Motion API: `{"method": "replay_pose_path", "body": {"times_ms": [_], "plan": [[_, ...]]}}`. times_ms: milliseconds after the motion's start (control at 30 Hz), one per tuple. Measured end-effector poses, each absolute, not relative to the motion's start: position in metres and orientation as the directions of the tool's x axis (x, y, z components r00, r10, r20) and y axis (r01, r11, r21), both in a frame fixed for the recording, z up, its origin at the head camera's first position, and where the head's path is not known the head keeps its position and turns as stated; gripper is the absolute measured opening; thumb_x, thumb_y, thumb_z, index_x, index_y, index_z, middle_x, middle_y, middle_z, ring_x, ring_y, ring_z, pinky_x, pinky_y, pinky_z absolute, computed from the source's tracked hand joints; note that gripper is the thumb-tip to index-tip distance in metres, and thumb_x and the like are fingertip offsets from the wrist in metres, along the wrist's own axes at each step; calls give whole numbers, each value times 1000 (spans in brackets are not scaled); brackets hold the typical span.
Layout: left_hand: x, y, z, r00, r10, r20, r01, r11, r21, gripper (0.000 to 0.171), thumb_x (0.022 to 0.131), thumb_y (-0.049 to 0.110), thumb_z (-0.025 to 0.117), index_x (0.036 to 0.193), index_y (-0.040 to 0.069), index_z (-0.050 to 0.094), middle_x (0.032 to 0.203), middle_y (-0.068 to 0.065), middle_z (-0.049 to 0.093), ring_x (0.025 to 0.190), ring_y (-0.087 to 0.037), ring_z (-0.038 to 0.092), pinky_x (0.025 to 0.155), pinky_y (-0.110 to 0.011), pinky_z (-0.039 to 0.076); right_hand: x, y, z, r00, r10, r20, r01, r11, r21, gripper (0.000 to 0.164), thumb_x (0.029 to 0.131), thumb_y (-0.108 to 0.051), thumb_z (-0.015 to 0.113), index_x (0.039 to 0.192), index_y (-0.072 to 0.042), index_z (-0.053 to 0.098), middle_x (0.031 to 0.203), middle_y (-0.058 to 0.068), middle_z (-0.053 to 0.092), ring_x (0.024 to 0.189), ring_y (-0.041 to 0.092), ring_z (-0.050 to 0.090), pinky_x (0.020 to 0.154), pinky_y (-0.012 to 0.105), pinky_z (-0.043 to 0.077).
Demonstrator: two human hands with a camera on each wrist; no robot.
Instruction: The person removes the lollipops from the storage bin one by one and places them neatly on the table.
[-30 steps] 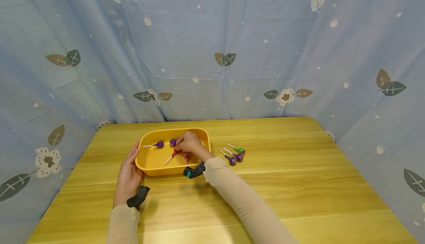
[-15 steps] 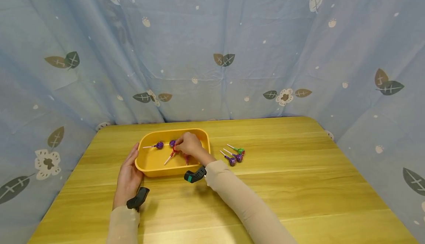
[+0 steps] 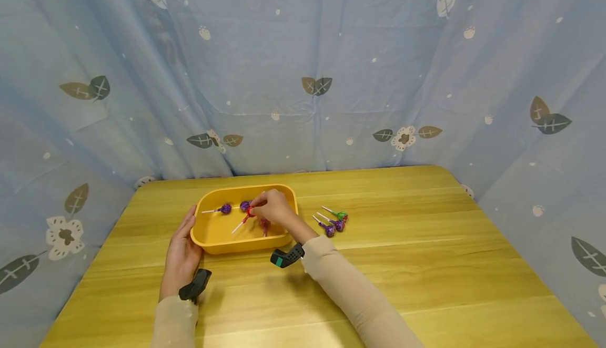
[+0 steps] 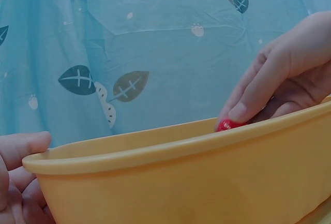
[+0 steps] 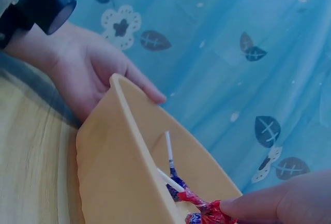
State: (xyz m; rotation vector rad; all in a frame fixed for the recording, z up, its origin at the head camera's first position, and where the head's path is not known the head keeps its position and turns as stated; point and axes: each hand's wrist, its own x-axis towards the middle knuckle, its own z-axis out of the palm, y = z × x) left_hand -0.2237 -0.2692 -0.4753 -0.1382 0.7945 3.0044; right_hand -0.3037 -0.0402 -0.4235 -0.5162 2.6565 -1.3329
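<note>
My right hand (image 3: 276, 207) pinches a red-wrapped lollipop (image 3: 248, 213) by its candy end, over the inside of a yellow box (image 3: 215, 246). The lollipop's white stick points toward the front left. In the right wrist view, thumb or finger tip presses on the red wrapper (image 5: 212, 212). My left hand (image 3: 182, 251) holds the box's left end, palm against the outer wall and a fingertip at the rim. Inside lie a purple lollipop (image 3: 225, 208) at the left, another purple lollipop (image 3: 244, 205) near the right fingers, and a pinkish-red lollipop (image 3: 264, 225) partly under the right hand.
On the wooden table (image 3: 426, 243), right of the box, lie a green lollipop (image 3: 341, 215) and two purple lollipops (image 3: 329, 230), close together. Behind the table hangs a blue curtain (image 3: 265, 74) with leaf patterns. Black cameras sit on both wrists.
My right hand and wrist have shifted slightly to the right, with the red lollipop still pinched and more of it showing. The left hand stays at the box's end.
</note>
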Motion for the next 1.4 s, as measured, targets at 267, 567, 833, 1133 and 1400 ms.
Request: {"method": "replay_pose_path", "body": {"times_ms": [267,567,833,1133,1400], "plan": [[-223,-270,-475,-994,8,-112,-59,-884,464,45,104,12,45,147,23,43,158,15,14,143,-4,13,114,-25,16,-297,-22,-421,-929,-368,28,-182,392,-902,10,86,-9,75,95,-5,77,86,0,69,75,9,64,68,25,56],[-223,-270,-477,-997,18,-80,-50,-903,426,35,104,9,44,134,17,58,158,13,14,143,-5,13,114,-25,15,-290,-4,-418,-941,-338,7,-116,303,-946,12,85,-13,75,96,-8,74,86,2,66,77,15,62,73,39,56],[-223,-269,-477,-998,27,-61,-50,-909,414,33,104,9,42,132,15,60,158,12,12,144,-5,12,115,-26,14,-281,10,-416,-955,-298,-13,-59,231,-971,14,85,-11,75,97,-5,71,91,5,65,79,18,61,81,48,55],[-223,-268,-477,-998,25,-65,-50,-905,422,52,104,9,43,153,22,30,156,13,18,144,-5,12,114,-25,14,-274,32,-415,-959,-283,1,-60,201,-978,17,87,-12,73,102,-3,70,97,6,65,85,20,61,85,48,52],[-223,-269,-477,-998,26,-49,-45,-895,443,44,104,10,42,147,21,44,160,11,6,144,-5,10,115,-25,12,-274,48,-418,-958,-285,-1,-49,169,-984,27,89,-14,71,113,-3,70,102,8,68,92,20,61,86,43,53]]}}
